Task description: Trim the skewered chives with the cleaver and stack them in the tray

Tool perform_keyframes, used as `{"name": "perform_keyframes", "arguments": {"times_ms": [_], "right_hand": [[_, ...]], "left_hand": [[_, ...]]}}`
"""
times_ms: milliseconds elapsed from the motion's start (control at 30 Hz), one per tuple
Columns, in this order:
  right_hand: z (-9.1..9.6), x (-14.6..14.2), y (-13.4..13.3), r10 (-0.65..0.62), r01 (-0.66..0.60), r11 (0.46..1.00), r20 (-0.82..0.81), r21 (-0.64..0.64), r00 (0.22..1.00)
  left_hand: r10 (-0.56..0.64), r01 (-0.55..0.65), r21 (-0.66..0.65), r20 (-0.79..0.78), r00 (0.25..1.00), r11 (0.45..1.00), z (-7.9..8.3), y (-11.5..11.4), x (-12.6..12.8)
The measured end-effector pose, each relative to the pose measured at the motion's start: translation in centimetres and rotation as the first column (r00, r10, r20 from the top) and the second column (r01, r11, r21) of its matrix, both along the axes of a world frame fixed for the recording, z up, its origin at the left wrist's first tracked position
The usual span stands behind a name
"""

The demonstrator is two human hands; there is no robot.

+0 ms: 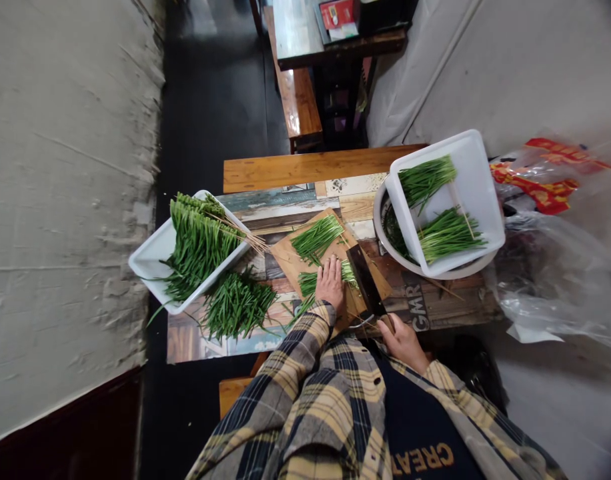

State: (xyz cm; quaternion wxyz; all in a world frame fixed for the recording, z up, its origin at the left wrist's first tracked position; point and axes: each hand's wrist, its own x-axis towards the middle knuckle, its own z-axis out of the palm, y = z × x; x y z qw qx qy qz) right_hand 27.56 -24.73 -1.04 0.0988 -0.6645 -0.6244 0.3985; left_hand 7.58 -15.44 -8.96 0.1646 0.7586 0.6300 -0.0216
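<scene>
Left hand (329,283) laid flat, fingers extended, over a bunch of green chives (307,283) on the wooden cutting board (284,253). Right hand (403,341) wrapped around the handle of a cleaver (364,280); blade stands at the bunch's right end, just beside the left hand. Contact between blade and stems cannot be made out.

Risks (judged):
- Fingertip cut, if the left hand creeps rightward or the blade strays left; the fingers are not curled back.
- Uneven ends, if the stems roll under the palm.
- Second bunch (315,240), farther up the board, could be nudged askew by the blade's far corner.
- Left tub seems to reach past the table (358,207) end; a knock might tip it.

Containers:
- Left white tub (153,259): heaped chives (200,247), thin skewers (253,241) sticking out over its right rim. Loose chives (238,303) piled just beside it.
- Right white tub (478,193): two bunches (450,235), set apart; thin sticks between. Tub rests over a round basin (378,220); dark greens partly visible inside, kind unclear.
</scene>
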Motion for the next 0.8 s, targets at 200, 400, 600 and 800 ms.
{"name": "perform_keyframes", "arguments": {"times_ms": [200,400,600,800], "right_hand": [[0.4,-0.2,0.1,0.002,-0.002,1.0,0.001,-0.015,1.0],[0.7,-0.2,0.1,0.02,-0.02,1.0,0.019,-0.004,1.0],[-0.1,-0.2,-0.1,0.058,-0.058,0.998,0.057,0.004,0.997],[-0.1,-0.5,0.2,0.119,-0.114,0.993,0.134,-0.042,0.984]], "left_hand": [[0.006,-0.006,0.005,0.012,1.0,1.0,0.2,0.0,0.0],[0.0,0.0,0.003,0.007,1.0,1.0,0.1,0.0,0.0],[0.003,-0.003,-0.002,0.012,1.0,1.0,0.0,0.0,0.0],[-0.001,0.001,0.009,0.012,1.0,1.0,0.0,-0.1,0.0]]}}
